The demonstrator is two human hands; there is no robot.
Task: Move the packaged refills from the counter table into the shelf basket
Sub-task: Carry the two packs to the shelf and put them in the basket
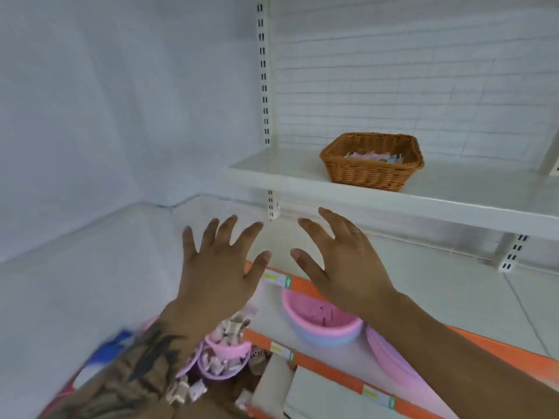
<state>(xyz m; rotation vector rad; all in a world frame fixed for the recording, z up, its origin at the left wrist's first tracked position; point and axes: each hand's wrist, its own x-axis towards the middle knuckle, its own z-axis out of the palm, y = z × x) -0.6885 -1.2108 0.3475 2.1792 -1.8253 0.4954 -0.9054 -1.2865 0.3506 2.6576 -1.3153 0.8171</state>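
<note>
Both your hands are empty, fingers spread wide: left hand (pixel 217 267); right hand (pixel 341 264); the basket (pixel 370 173), holding some refills (pixel 373 157), sits on the shelf (pixel 272 173) above and right, nearer your right; remaining refills (pixel 225 331) lie below, under your left wrist.

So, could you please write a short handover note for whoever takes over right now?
Left hand and right hand: both open, fingers spread, holding nothing, in front of the shelf edge.
Wicker basket sits on the white shelf; some pastel packets already lie inside.
More small packets lie in purple and pink bowls below the left wrist.
Left: pick those up and move them to the basket.
</note>
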